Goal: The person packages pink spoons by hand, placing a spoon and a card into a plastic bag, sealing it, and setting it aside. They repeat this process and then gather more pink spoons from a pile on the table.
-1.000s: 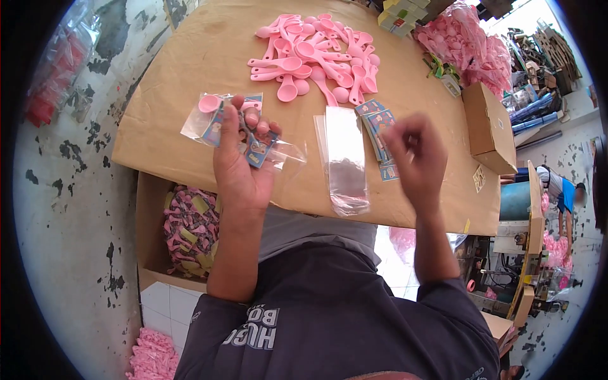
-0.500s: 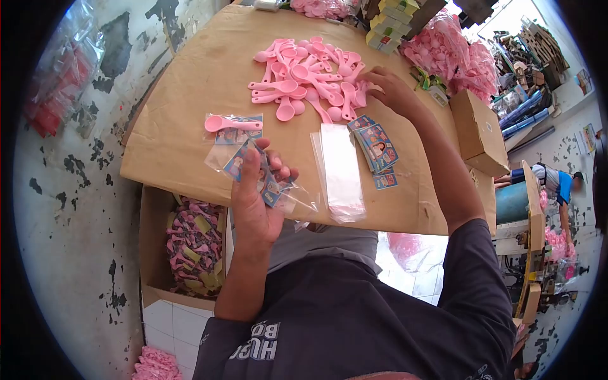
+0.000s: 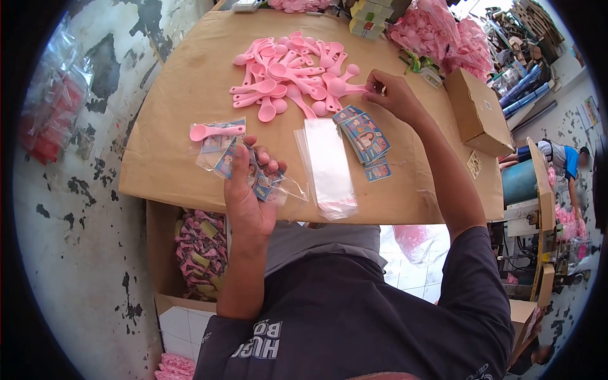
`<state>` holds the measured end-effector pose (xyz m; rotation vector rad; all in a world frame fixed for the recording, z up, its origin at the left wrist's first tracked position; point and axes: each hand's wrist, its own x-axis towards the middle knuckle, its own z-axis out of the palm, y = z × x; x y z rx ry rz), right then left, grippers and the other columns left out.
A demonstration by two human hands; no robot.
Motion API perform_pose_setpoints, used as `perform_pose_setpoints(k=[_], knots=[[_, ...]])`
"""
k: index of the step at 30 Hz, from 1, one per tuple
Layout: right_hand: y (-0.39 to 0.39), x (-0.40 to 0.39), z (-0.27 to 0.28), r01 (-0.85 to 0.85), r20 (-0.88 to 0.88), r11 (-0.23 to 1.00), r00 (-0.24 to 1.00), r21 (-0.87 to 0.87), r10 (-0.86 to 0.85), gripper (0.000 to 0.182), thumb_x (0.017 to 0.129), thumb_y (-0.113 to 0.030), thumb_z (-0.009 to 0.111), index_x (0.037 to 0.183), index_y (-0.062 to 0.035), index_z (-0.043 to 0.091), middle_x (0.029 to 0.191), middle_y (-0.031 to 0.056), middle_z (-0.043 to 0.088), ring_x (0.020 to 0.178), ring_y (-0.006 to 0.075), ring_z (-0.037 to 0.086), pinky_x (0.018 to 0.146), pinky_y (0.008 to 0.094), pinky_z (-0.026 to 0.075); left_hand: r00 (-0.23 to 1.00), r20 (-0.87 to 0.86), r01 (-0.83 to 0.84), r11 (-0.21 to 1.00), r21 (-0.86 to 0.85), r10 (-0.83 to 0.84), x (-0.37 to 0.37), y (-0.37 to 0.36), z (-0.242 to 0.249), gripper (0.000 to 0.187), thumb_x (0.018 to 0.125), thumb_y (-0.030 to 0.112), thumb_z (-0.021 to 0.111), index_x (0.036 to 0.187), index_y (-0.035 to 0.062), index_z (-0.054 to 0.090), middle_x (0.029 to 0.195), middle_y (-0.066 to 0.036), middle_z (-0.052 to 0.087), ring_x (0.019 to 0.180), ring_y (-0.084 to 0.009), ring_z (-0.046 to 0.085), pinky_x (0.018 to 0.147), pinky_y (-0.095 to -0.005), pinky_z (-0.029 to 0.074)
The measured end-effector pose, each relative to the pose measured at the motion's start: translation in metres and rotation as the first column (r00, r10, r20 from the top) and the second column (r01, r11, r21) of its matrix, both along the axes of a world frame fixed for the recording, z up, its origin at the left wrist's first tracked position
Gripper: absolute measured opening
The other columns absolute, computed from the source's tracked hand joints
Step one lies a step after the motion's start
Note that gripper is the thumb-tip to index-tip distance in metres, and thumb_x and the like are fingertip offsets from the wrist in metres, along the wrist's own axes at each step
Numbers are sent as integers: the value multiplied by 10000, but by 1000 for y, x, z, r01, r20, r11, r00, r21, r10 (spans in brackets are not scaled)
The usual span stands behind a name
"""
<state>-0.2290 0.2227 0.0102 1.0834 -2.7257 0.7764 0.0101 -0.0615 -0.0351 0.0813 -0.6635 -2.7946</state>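
Observation:
My left hand (image 3: 252,190) is closed around clear plastic bags with blue printed cards (image 3: 265,183) in them. Just beyond it lies a pink measuring spoon (image 3: 218,131) on another bagged card. My right hand (image 3: 394,96) pinches the handle end of a pink measuring spoon (image 3: 337,87) at the right edge of the spoon pile (image 3: 285,73). Between my hands are a stack of clear bags (image 3: 327,168) and a fanned stack of blue printed cards (image 3: 367,138).
Under the brown-covered table (image 3: 171,107), at left, stands a carton (image 3: 166,253) of packed pink spoons. At the right edge is a cardboard box (image 3: 478,114), with large bags of pink items (image 3: 430,35) behind it. A co-worker (image 3: 563,166) bends at another table.
My right hand has closed on a spoon handle and drawn it slightly away from the pile. My left hand still holds the bagged cards. The view has shifted a little.

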Motion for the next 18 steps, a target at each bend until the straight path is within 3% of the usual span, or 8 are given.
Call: perform_pose_setpoints(k=[3,6,8,12,14,18], knots=[[1,1,-7,8,94,998,996,-64,-2,252,872,-178,800,944,-38,604,781,-11,617,687,97,535,625,281,454,1000,5,-1,999,-34,1,1,4,5,319,1032,322,625,1211,65,566,877,-32,598,806,-141,605,829,-373,559],[3,-1,-4,38,119,992,993,-120,-24,252,887,-186,801,936,-35,605,786,-16,620,677,68,548,595,258,458,1000,25,-4,1000,-24,5,0,7,2,322,1031,324,628,1212,65,566,876,-34,599,801,-140,606,823,-369,561],[2,0,-6,62,224,983,974,-172,-23,214,897,-151,790,937,-31,616,806,-2,655,684,62,586,581,242,471,1000,16,2,1000,-31,-1,-3,6,4,327,1029,326,630,1213,64,565,878,-34,601,798,-139,607,819,-365,564],[2,-4,-9,101,304,982,952,-157,-49,183,916,-129,764,951,-16,625,835,33,696,720,74,641,614,239,516,999,26,-26,998,-51,28,2,4,5,335,1026,332,633,1213,63,568,876,-34,603,792,-135,610,809,-359,563],[3,-9,-12,87,400,952,916,-295,40,154,939,-111,731,977,0,631,859,65,718,733,98,676,654,245,557,1000,3,-15,999,-47,16,-1,2,3,336,1028,334,631,1214,62,569,874,-33,601,793,-138,608,811,-361,558],[6,-10,-14,126,387,972,921,-200,-40,145,967,-115,697,1005,10,634,866,80,720,757,124,709,701,259,588,999,32,-41,997,-62,44,1,1,8,331,1033,333,622,1218,64,567,867,-31,596,775,-137,592,809,-353,542]])
